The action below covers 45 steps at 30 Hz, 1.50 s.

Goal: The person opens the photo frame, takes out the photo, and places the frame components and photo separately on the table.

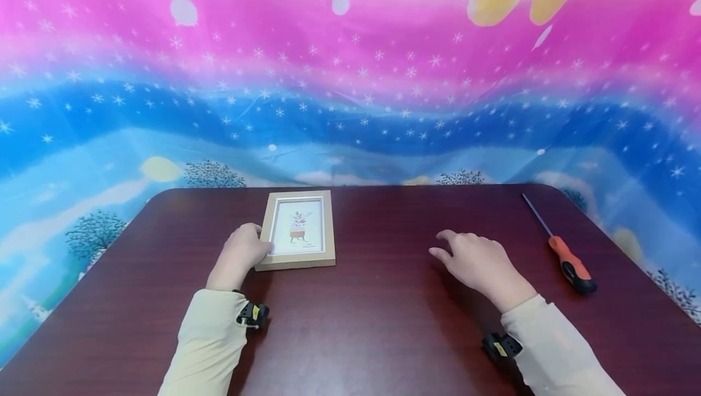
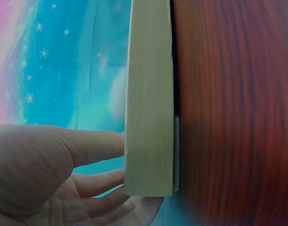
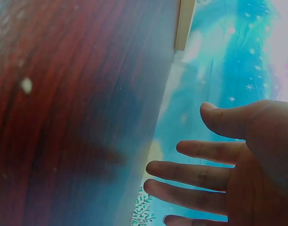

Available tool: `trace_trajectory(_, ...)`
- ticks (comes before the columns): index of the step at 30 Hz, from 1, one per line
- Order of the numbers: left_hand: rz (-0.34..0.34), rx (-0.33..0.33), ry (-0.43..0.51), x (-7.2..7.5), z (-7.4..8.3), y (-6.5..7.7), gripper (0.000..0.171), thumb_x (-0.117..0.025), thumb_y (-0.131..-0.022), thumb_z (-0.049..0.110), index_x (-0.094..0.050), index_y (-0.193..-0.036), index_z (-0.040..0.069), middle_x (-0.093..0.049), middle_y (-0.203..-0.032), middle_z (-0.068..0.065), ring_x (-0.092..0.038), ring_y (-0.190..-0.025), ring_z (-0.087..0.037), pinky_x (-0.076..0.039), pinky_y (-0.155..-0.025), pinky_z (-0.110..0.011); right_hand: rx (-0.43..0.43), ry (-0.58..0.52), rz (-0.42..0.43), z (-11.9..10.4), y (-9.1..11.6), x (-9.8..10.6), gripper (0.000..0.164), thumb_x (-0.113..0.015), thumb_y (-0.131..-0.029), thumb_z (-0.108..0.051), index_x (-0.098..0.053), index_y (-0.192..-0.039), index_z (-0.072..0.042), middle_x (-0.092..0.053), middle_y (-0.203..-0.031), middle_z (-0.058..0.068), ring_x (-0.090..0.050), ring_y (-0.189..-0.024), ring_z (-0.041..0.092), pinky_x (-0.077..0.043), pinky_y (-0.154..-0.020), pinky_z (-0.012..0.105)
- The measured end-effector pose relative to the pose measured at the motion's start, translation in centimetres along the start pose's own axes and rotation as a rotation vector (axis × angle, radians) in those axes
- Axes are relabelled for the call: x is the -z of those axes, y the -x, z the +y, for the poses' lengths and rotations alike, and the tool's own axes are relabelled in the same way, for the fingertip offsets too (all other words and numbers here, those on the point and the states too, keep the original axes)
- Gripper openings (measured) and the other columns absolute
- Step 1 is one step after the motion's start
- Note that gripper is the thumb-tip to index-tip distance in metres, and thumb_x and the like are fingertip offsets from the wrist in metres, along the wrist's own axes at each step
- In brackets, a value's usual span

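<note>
A picture frame [image 1: 330, 232] with a light wood border lies face up, left of the table's middle, showing a print of a potted plant. My left hand [image 1: 241, 250] grips its left side, the thumb over the front border. In the left wrist view the edge of the picture frame [image 2: 149, 99] stands between the thumb and the other fingers, whose tips are partly hidden behind it. Right of the table's middle, my right hand [image 1: 475, 260] hovers over the surface. Its fingers [image 3: 196, 175] are spread and hold nothing.
A screwdriver [image 1: 569, 262] with an orange and black handle lies near the right edge of the dark red-brown wooden table [image 1: 350, 335]. Behind the table hangs a pink and blue patterned cloth [image 1: 350, 79]. Each wrist wears a small black camera.
</note>
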<state>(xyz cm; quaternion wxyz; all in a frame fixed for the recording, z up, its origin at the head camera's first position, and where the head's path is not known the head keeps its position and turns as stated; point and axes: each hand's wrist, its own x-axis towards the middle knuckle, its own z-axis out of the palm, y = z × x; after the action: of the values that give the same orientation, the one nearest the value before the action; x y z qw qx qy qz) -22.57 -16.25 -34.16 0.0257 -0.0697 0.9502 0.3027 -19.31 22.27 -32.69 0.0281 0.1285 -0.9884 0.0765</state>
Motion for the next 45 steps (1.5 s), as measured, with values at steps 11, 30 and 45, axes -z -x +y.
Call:
trace_trajectory(11, -0.009, -0.032, -0.017, -1.5, 2.6, 0.0, 0.031, -0.067, -0.089, 0.006, -0.063, -0.112, -0.014, -0.067, -0.096, -0.022, -0.059, -0.076, -0.027, -0.05, -0.073, -0.041, 0.016, 0.002, 0.018, 0.0, 0.1, 0.1, 0.043, -0.064, -0.097, -0.031, -0.063, -0.127, -0.001, -0.071, -0.107, 0.018, -0.069, -0.091, 0.033, -0.055, -0.065, 0.048)
trace_trajectory(30, 0.008, -0.095, -0.06, -4.3, 5.8, -0.3, 0.025, -0.07, -0.089, 0.01, -0.065, -0.106, -0.009, -0.064, -0.086, -0.016, -0.055, -0.071, -0.025, -0.049, -0.071, -0.04, -0.01, -0.004, -0.048, 0.0, 0.3, 0.2, 0.045, -0.063, -0.097, -0.031, -0.061, -0.13, 0.0, -0.069, -0.114, 0.02, -0.067, -0.096, 0.035, -0.054, -0.063, 0.045)
trace_trajectory(45, 0.002, -0.125, -0.121, -6.2, 8.9, 0.2, 0.026, -0.071, -0.09, 0.014, -0.067, -0.106, -0.006, -0.064, -0.084, -0.013, -0.056, -0.069, -0.023, -0.05, -0.066, -0.037, -0.012, -0.001, -0.048, -0.2, 0.3, 0.1, 0.045, -0.063, -0.097, -0.031, -0.062, -0.128, 0.001, -0.068, -0.115, 0.022, -0.067, -0.099, 0.036, -0.055, -0.07, 0.051)
